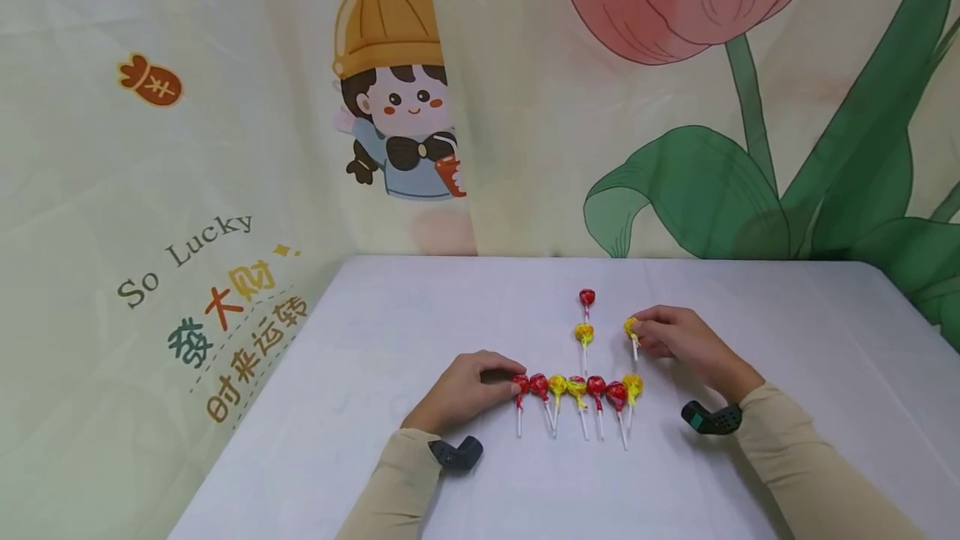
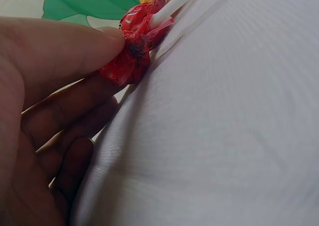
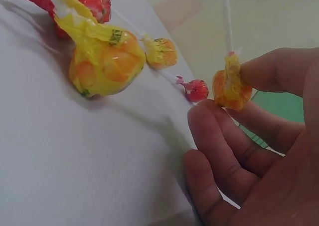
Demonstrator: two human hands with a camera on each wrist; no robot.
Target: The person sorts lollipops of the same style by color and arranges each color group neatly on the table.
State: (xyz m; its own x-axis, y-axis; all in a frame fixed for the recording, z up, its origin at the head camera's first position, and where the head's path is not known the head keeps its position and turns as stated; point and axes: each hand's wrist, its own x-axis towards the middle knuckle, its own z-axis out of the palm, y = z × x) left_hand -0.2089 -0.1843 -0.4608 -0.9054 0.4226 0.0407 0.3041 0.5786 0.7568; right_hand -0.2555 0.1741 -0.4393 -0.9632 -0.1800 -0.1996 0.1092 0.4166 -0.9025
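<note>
A row of red and yellow wrapped lollipops lies on the white table, sticks toward the person. At its left end my left hand [image 1: 468, 390] pinches a red lollipop [image 2: 127, 64] by its head, thumb on the wrapper. My right hand [image 1: 686, 340] holds a yellow lollipop [image 3: 232, 89] between thumb and fingers, behind the row's right end. That end is a yellow lollipop [image 1: 633, 387], beside a red lollipop [image 1: 617, 395]. Behind the row's middle, another yellow lollipop [image 1: 584, 332] lies in line with a red lollipop [image 1: 587, 297] farther back.
The white-covered table [image 1: 420, 307] reaches back to a printed curtain [image 1: 517, 107] with a cartoon figure and a large tulip. Dark wrist devices sit on both forearms, over beige sleeves [image 1: 810, 457].
</note>
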